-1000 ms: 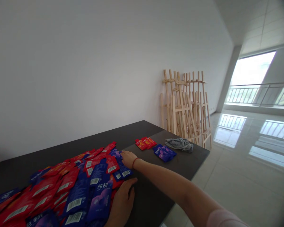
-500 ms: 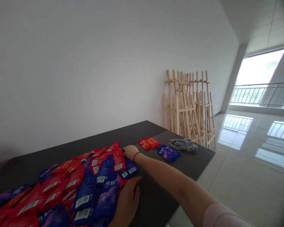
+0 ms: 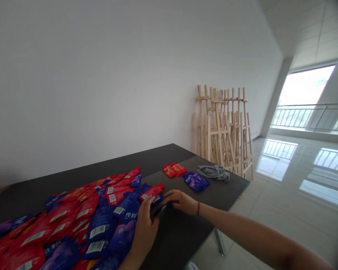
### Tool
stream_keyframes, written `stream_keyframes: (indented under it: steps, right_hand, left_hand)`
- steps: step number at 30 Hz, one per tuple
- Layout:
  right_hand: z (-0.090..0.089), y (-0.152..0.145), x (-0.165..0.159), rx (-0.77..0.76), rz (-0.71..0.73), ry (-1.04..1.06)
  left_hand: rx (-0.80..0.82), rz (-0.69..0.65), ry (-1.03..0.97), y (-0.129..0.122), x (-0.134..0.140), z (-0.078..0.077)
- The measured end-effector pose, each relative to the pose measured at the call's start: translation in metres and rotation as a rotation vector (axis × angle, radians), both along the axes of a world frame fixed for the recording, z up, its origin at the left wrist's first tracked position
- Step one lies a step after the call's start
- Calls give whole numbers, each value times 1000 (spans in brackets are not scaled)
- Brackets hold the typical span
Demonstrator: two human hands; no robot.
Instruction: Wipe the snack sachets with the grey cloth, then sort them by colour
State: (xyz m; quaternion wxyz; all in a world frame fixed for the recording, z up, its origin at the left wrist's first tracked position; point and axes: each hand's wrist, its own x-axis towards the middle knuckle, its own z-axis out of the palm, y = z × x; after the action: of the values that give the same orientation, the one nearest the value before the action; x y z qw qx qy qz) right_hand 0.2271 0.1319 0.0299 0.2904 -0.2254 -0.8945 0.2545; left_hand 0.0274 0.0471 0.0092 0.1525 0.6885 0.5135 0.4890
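A large heap of red and blue flat spouted pouches (image 3: 97,227) covers the left part of the black table (image 3: 183,228). My left hand (image 3: 143,228) rests at the heap's right edge, thumb and fingers apart, fingertips by a red pouch (image 3: 153,191). My right hand (image 3: 184,202), with a red cord at the wrist, faces it from the right. Its bent fingers pinch the edge of a dark blue pouch (image 3: 160,209) seen nearly edge-on between the two hands. Most of that pouch is hidden.
Farther right lie a small group of red pouches (image 3: 175,170), overlapping blue pouches (image 3: 196,181) and a crumpled grey cloth (image 3: 214,173). Wooden easels (image 3: 222,131) lean by the white wall behind the table. A shiny tiled floor (image 3: 270,210) stretches off to the right.
My right hand has drawn back from the heap's far edge towards my left hand. A red pouch now lies across blue ones near my left fingertips. The view has shifted slightly.
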Motion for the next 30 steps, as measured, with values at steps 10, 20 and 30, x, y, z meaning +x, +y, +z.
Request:
stream_keyframes:
  steps: [10,20,30]
  right_hand:
    - [-1,-26,-12,-27,-153,-29]
    - [-16,-82,5,351,-212,-364]
    - [0,-59,42,332,138,-160]
  left_hand:
    - [59,-69,537,-5,-6,8]
    - [97,-158,713,-22,18,27]
    - [-32,-185,612,-8,-1,7]
